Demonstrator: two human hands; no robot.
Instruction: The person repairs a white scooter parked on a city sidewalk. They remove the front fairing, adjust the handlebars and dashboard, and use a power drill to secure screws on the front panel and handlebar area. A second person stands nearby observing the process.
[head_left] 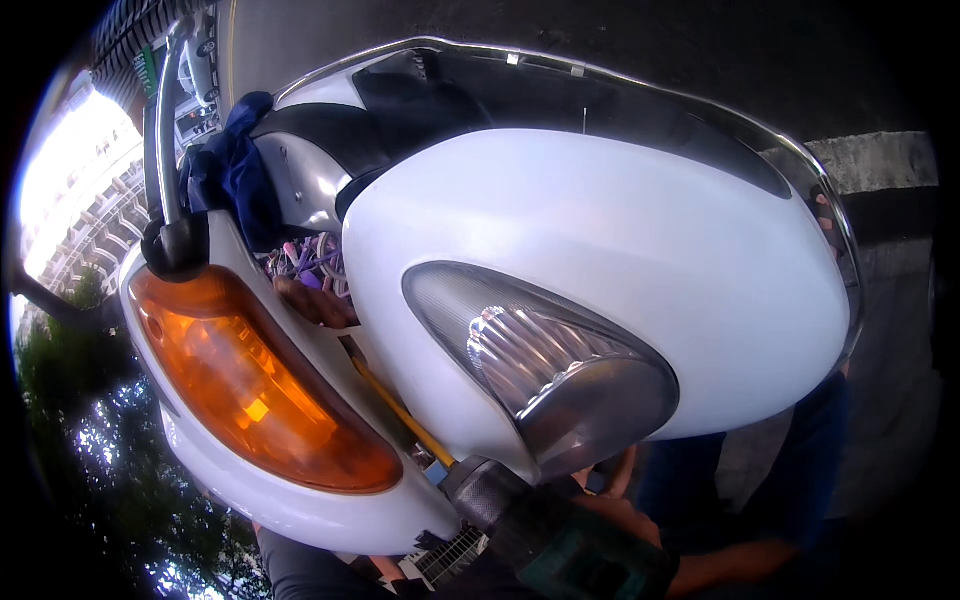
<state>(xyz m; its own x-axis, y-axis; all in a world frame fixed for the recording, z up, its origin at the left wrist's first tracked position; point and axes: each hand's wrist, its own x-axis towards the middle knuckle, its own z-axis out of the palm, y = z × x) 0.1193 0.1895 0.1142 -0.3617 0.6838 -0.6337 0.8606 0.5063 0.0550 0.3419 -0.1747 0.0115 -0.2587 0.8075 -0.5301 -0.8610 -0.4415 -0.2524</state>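
A power drill (575, 560) with a dark green and black body and a knurled chuck is in my right hand (628, 520), whose fingers are wrapped round it. Its long yellow bit (405, 412) points up and left into the gap between two white scooter panels. One panel carries an orange turn signal (235, 375), the other a clear headlight (560, 370). Dark fingers (318, 302) show inside that gap, close to the bit's far end. They may belong to my left hand, but the panels hide most of it.
Purple and pink wires (308, 258) show behind the panels. A mirror stalk (168, 130) rises at the left, beside dark blue cloth (235, 175). A chrome rail (700, 88) curves round the scooter's far side. Blue trouser legs (770, 470) stand at the right.
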